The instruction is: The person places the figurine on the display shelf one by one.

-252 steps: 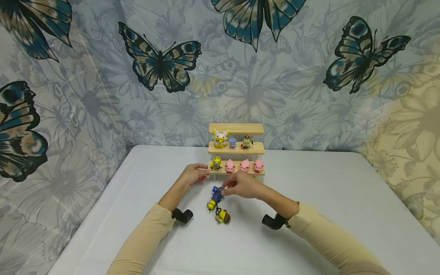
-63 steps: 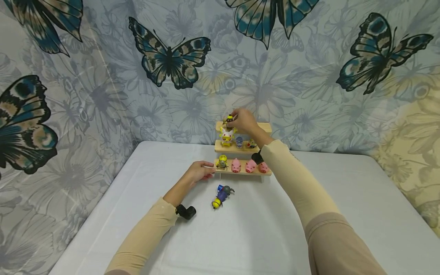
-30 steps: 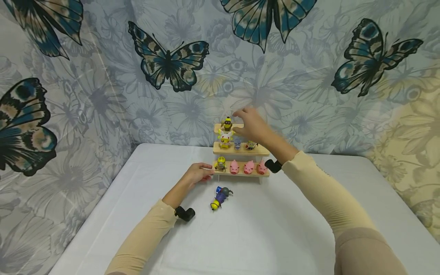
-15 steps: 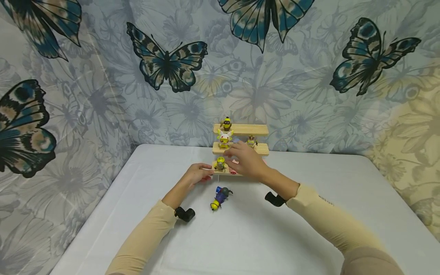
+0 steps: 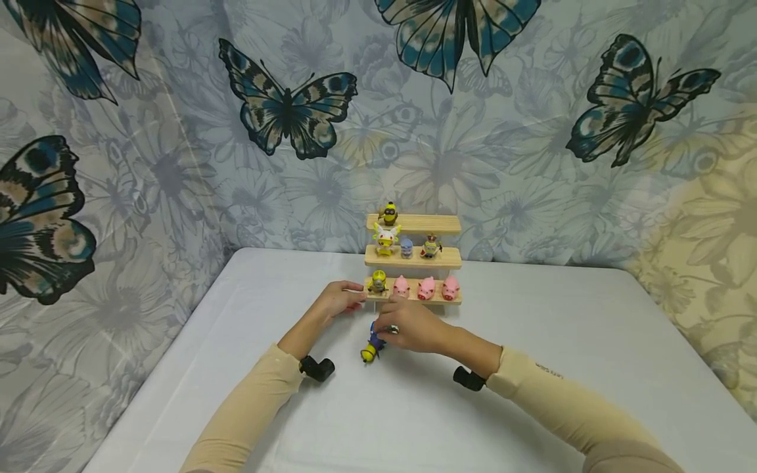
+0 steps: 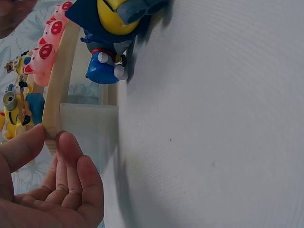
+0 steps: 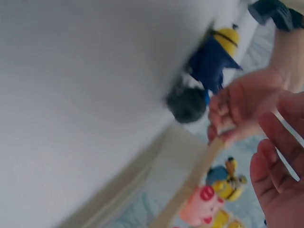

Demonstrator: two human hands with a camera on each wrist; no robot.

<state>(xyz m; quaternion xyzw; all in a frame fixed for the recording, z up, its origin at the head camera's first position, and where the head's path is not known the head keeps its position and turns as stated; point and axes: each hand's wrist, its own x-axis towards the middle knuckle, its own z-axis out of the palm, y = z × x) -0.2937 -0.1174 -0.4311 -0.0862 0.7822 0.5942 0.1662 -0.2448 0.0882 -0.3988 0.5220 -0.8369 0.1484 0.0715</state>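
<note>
My left hand [image 5: 338, 301] pinches the left end of the bottom board of a three-tier wooden display shelf [image 5: 414, 224] between thumb and fingers. Over the toys lying in front of the shelf is my right hand [image 5: 416, 326]; the right wrist view shows its fingers [image 7: 268, 164] spread and apart from them. Those toys are a minion figure in a dark blue cape [image 7: 209, 61], a dark grey round-headed one [image 7: 187, 105] and a small blue-and-white figure [image 6: 102, 69]. From the head view, the right hand partly hides them.
A yellow minion figure [image 5: 388, 213] stands at the top board's left end. The middle board bears a yellow figure with a white headpiece [image 5: 386, 240], a small bluish one [image 5: 406, 247] and a crowned one [image 5: 430, 247]. Below stand another minion [image 5: 378, 282] and three pink pigs [image 5: 426, 289].
My right hand has set the brown-and-yellow minion figure from the table on the top board, let go, and come back down over the lying toys. My left hand stays at the shelf's end.
</note>
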